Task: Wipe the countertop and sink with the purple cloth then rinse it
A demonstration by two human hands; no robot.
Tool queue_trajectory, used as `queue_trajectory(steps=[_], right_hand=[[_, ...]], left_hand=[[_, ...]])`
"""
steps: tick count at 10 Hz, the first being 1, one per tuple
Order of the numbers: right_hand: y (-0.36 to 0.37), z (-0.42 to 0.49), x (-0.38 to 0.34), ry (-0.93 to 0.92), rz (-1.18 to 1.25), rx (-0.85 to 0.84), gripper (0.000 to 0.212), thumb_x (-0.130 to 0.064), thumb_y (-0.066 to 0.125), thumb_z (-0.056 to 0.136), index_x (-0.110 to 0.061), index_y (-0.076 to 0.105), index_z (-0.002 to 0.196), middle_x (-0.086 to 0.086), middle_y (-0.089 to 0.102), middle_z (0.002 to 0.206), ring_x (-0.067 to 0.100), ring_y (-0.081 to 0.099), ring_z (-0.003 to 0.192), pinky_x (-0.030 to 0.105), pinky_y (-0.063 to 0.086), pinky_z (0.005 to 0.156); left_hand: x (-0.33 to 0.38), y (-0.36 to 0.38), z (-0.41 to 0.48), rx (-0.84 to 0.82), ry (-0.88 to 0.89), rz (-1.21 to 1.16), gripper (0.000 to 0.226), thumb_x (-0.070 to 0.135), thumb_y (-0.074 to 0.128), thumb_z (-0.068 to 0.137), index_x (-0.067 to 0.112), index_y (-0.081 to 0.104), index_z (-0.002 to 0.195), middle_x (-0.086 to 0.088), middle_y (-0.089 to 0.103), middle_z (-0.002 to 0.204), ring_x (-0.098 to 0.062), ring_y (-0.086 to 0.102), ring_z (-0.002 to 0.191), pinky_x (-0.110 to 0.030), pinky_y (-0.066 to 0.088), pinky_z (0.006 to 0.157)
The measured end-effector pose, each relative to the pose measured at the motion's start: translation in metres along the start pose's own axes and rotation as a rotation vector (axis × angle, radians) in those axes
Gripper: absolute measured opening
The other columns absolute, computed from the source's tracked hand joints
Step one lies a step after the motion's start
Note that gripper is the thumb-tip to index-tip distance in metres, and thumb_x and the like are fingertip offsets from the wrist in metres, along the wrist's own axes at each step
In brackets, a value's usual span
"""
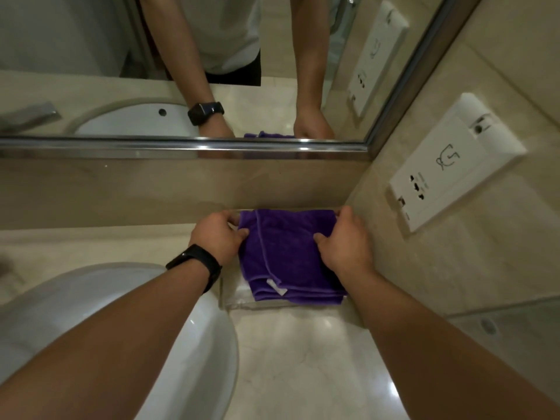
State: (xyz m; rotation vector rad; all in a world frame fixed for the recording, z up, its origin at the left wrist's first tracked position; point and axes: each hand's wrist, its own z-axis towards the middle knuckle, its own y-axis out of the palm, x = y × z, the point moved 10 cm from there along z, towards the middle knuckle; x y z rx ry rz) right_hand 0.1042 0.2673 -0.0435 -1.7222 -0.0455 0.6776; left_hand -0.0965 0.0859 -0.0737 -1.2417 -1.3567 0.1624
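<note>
- I see the cloth [285, 253] folded in layers at the back right corner of the worktop [303, 359], lying on what looks like a clear tray [233, 301], close against the back wall under the mirror [181, 71].
- My left hand [216, 237] pinches the cloth's left edge, thumb on top and fingers curled over the far corner.
- My right hand [345, 241] grips the right edge the same way, thumb pressed into the fabric, fingertips over the far right corner.
- Both hands are closed on the cloth, which lies flat and is not yet lifted.
- The sink [181, 344] sits to the left, beside the tray, partly covered by my left forearm. I cannot see the tap itself, only a reflection of it in the mirror.
- I judge the task to be at its very start: the cloth is neatly folded and looks dry, and I see no wipe streaks or water on the worktop or in the sink.
- Everything is left, as far as I can tell: lifting the cloth, wiping the worktop, wiping the sink, then rinsing.
- The socket plate [454, 165] on the right wall is near this corner, so I would keep water away from it.
</note>
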Motion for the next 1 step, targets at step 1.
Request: queue_trajectory(steps=[1], right_hand=[[-0.0201,-0.014,-0.0138,-0.013,0.037,0.025,0.034,-0.041,0.073,0.083,-0.02,0.057,0.105,0.004,0.058,0.109,0.025,0.056,0.105,0.036,0.045,0.087]], left_hand=[[-0.0009,-0.0159,-0.0104,-0.021,-0.027,-0.094,0.022,0.032,0.073,0.085,0.018,0.062,0.073,0.0,0.063,0.073,-0.022,0.059,0.075,-0.031,0.047,0.07]])
